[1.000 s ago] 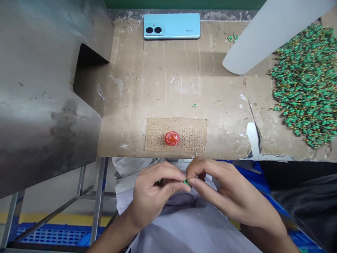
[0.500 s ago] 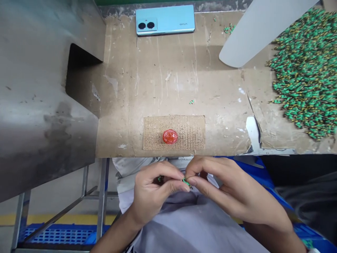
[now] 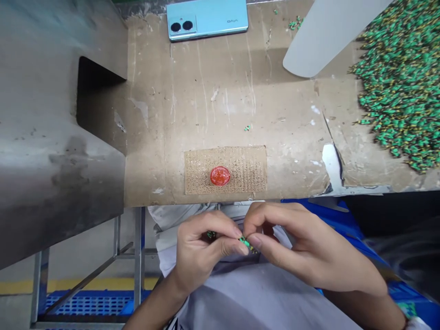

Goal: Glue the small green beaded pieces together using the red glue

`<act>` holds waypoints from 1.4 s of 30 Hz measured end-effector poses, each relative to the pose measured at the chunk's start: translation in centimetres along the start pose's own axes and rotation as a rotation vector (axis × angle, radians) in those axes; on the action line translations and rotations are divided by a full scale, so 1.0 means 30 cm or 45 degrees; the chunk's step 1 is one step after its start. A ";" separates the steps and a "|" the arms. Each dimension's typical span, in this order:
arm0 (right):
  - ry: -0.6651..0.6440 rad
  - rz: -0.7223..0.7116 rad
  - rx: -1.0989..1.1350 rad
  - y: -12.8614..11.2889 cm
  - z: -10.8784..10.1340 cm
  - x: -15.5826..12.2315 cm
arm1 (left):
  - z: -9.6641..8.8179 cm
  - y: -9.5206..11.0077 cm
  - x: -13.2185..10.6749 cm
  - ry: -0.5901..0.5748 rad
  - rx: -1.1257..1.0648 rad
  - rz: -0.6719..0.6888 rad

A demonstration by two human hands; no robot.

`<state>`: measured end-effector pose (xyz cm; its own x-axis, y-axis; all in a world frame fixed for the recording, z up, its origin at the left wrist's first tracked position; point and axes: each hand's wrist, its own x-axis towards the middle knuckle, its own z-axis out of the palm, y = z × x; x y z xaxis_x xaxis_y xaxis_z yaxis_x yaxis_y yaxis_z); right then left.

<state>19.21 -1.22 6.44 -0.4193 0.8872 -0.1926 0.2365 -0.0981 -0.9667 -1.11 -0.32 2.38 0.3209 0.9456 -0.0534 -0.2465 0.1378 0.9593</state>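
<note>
Poking out further, the green piece (image 3: 244, 241) is pinched by both hands (image 3: 199, 254) (image 3: 305, 247), red dome (image 3: 220, 176) and phone (image 3: 213, 20) beyond.

The tabletop (image 3: 292, 114) is bright, the lower right dark and blurred.

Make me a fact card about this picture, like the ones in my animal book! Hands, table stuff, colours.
Left hand: pinching a small green piece
Right hand: fingertips at that same piece, grip unclear
Near the table edge: shiny red oval thing on a brown card
Far side: light-blue phone, camera side up
Table's right side: big pile of green, yellow and dark pieces
</note>
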 end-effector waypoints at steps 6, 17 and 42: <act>-0.026 -0.103 0.033 0.009 -0.001 -0.007 | 0.002 -0.005 -0.003 -0.056 0.082 0.122; -0.030 -0.190 0.059 0.019 0.000 0.004 | 0.011 0.002 -0.023 -0.044 0.204 0.097; 0.126 -0.477 -0.310 0.044 0.022 -0.033 | 0.015 0.018 -0.018 0.028 0.355 0.263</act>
<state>19.34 -2.52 5.23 -0.4323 0.8812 0.1914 0.2886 0.3364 -0.8964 -1.00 -0.90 3.06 0.2695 0.9517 0.1471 -0.0442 -0.1403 0.9891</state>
